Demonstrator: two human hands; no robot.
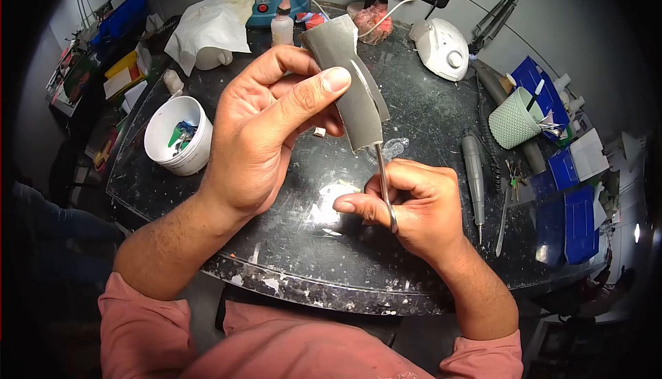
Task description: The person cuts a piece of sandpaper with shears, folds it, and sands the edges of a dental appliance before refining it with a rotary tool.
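Observation:
My left hand (276, 110) pinches a curved strip of grey sandpaper (355, 106), thumb on its face and fingers behind, held up above the bench. A long slit splits the strip along its right side, leaving a narrow sliver bent outward. Below it, my right hand (420, 200) is closed around a pair of metal scissors (381, 179), with a finger loop near the palm. The scissors point upward to the strip's lower end, where their blades are mostly hidden by it.
On the dark bench (289, 262) stand a white tub (196, 155) with small pieces inside, a dropper bottle (282, 28) and a green woven cup (514, 122) of tools. A handpiece (472, 179) lies at right, near a white rounded device (441, 49) and blue trays (579, 224).

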